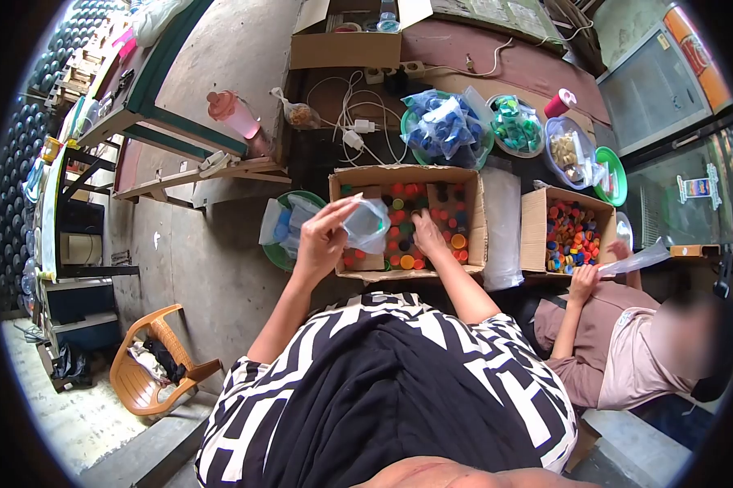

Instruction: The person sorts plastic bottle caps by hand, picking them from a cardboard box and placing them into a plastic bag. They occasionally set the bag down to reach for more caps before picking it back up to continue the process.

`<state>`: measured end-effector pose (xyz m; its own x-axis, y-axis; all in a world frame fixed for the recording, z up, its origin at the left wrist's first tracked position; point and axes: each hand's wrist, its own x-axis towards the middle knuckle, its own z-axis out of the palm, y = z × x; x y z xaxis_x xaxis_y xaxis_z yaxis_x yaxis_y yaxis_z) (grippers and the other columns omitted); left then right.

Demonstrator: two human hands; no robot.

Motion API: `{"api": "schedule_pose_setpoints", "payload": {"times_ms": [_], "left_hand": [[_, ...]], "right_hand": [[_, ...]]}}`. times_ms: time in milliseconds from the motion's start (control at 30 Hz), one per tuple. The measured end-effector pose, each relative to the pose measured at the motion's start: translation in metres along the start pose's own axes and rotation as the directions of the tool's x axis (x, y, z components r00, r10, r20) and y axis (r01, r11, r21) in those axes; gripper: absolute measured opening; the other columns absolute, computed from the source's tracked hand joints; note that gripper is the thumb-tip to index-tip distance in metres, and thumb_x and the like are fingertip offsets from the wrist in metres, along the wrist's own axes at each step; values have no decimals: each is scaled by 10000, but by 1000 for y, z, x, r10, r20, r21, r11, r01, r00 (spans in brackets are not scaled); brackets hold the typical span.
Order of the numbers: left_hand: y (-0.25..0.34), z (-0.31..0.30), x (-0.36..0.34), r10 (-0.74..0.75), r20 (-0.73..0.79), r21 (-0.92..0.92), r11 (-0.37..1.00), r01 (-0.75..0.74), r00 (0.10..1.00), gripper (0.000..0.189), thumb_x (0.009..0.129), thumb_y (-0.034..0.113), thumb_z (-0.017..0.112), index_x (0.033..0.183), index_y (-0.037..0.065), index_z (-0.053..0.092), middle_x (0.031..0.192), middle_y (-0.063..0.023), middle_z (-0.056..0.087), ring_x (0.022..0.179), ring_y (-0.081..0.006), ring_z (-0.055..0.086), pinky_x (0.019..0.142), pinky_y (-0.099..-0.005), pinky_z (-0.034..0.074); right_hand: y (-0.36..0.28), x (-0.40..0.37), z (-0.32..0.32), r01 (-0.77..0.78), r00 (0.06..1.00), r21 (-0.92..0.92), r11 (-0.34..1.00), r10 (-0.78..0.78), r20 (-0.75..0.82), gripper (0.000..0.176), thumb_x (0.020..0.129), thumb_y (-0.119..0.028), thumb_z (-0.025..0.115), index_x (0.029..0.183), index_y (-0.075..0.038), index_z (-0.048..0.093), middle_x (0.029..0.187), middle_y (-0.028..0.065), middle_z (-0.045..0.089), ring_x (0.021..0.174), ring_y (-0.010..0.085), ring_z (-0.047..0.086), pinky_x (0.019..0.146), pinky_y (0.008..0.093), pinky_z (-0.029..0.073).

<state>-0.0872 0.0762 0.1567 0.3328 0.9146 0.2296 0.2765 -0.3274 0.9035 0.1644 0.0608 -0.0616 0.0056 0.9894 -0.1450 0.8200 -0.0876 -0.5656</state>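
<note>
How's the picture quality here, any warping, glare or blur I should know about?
Head view: strong fisheye bending, corners lost to a black rounded border; lower-left floor washed out by bright light; the other person's face blurred out; left hand and right hand fairly clear.

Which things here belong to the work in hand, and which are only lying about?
Probably in the work:
plastic bag in left hand
coloured caps at right hand
cardboard box around them

Probably only lying about:
pink bottle
white chargers
red tumbler
</note>
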Motion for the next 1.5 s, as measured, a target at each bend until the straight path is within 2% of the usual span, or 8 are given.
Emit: {"api": "schedule_pose_setpoints", "payload": {"times_ms": [333,467,600,733,1067,1267,1333,1500], "left_hand": [[-31,24,-29,-115,42,179,978,105,993,532,711,-125,483,1208,17,613,1258,-98,622,815,-185,673,653,-258,495],[-34,28,-28,-123,48,177,978,113,991,529,712,-126,486,1206,15,614,1262,-97,621,826,-170,672,655,-254,492],[-28,18,-26,-188,23,107,977,185,982,540,705,-148,482,1199,16,624,1268,-93,621,781,-140,656,634,-238,481],[-27,3,-26,-181,-49,40,982,183,982,557,694,-168,477,1192,21,638,1271,-89,622,745,-101,622,604,-215,459],[-21,-7,-23,-168,-166,51,983,178,972,558,691,-167,471,1179,32,652,1242,-88,639,806,-100,634,599,-213,453],[-27,13,-22,-188,-74,140,971,196,979,537,711,-150,477,1192,27,638,1260,-103,624,990,-197,669,699,-244,499],[-27,16,-20,-193,-59,141,970,199,979,539,712,-148,480,1198,28,633,1260,-108,622,982,-211,671,712,-252,502],[-24,18,-15,-196,-47,108,974,200,979,545,705,-146,480,1199,27,632,1263,-108,620,966,-202,674,712,-251,504]], "right_hand": [[-108,-37,-91,378,882,526,762,-123,-455,383,748,-50,701,1098,-51,547,1048,129,563,938,280,590,815,366,486],[-146,-55,-116,559,820,259,788,-479,-314,376,769,-66,676,1122,-66,546,1078,113,569,1032,309,557,916,403,436],[-107,-24,-86,252,944,580,775,-65,-324,241,819,-60,633,1056,-31,602,1045,119,587,953,263,603,840,356,486],[-31,2,-38,24,994,134,991,-9,-111,202,812,-97,651,996,-26,610,991,139,584,961,308,585,832,407,495],[-2,7,12,228,972,-299,926,-237,8,377,713,-164,736,1040,-57,582,1143,163,520,1018,348,556,859,428,486],[-67,4,-48,111,987,187,976,-87,-135,328,764,-130,700,1052,-51,566,1084,144,539,987,305,580,818,407,495],[-109,-8,-85,276,946,491,826,-142,-292,329,792,-120,671,1093,-49,558,1034,131,544,935,280,594,800,375,500],[-148,-25,-116,573,815,346,743,-468,-343,343,786,-150,707,1087,-55,574,1029,117,568,952,277,582,806,384,480]]}}
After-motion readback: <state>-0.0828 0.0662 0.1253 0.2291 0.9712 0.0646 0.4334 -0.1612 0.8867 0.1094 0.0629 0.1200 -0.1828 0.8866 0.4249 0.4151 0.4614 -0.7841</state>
